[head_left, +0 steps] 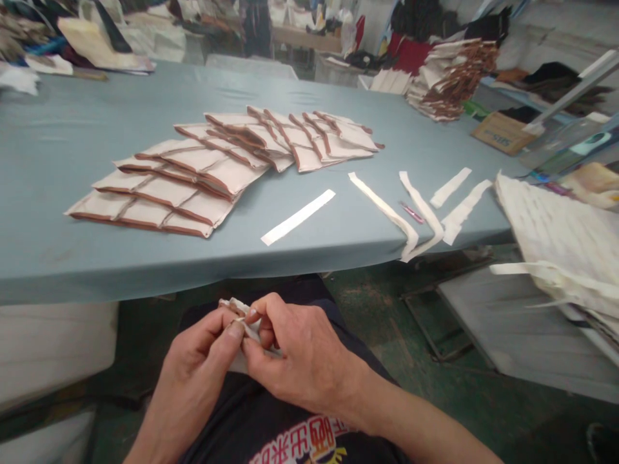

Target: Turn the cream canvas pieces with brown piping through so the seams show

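Above my lap, both hands pinch a small white fabric piece with brown edging. My left hand holds it between thumb and forefinger. Against the same piece, my right hand is closed, its fingertips meeting the left thumb; whether a small tool sits in those fingers I cannot tell. Most of the piece is covered by my hands. On the table beyond lie several white fabric pieces with brown binding, overlapping in a curved row.
Several white strips lie near the table's front edge, two bent over it, with a small pink tool among them. A stack of brown-edged pieces and a cardboard box stand back right. White fabric is piled at right.
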Demonstrator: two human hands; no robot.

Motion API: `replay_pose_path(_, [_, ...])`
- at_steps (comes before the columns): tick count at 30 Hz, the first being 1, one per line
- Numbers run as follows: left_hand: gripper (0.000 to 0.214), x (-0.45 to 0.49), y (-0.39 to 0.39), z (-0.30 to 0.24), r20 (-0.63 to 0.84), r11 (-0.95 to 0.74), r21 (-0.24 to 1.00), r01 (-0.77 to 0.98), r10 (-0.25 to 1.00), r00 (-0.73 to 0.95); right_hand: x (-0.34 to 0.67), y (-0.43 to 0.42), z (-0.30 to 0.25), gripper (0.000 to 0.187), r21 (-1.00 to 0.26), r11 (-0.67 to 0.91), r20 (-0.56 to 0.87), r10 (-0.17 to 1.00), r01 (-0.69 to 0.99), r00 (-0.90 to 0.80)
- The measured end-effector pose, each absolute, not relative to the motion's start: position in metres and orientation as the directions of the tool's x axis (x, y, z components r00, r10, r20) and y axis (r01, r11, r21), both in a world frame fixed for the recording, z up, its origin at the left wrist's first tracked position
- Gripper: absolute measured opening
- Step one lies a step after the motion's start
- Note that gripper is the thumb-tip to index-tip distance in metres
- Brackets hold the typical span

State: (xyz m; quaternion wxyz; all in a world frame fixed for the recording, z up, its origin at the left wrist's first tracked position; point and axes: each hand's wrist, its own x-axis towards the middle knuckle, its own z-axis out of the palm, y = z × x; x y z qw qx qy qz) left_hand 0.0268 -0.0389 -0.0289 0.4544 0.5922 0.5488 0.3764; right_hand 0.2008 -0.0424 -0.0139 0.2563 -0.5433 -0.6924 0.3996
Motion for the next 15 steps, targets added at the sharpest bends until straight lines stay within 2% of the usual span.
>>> replay_pose_path(3, [0.042,0.032,-0.04,-0.028,-0.001,-0.018,0.928,0.372,0.999,0.051,0.193,-0.044,-0.021,0.017,-0.851,0.022,-0.098,0.975,0.525,-0.2])
replay_pose_path(6, [0.04,0.033,-0.044,-0.036,0.075,-0.052,0.898,0.437,0.996,-0.037,0.186,-0.047,-0.035,0.022,-0.945,-0.099,-0.158,0.973,0.313,-0.17])
replay_pose_path(9, [0.035,0.03,-0.045,-0.048,0.145,-0.089,0.883,0.461,0.986,-0.088,0.178,-0.053,-0.051,0.026,-0.975,-0.182,-0.2,0.968,0.124,-0.154])
replay_pose_path(12, [0.035,0.026,-0.043,-0.056,0.159,-0.11,0.882,0.458,0.985,-0.07,0.173,-0.059,-0.06,0.019,-0.967,-0.177,-0.197,0.976,0.183,-0.093])
replay_pose_path(15, [0.036,0.02,-0.04,-0.054,0.142,-0.112,0.891,0.44,0.989,-0.035,0.177,-0.06,-0.061,0.023,-0.961,-0.108,-0.141,0.983,0.254,-0.115])
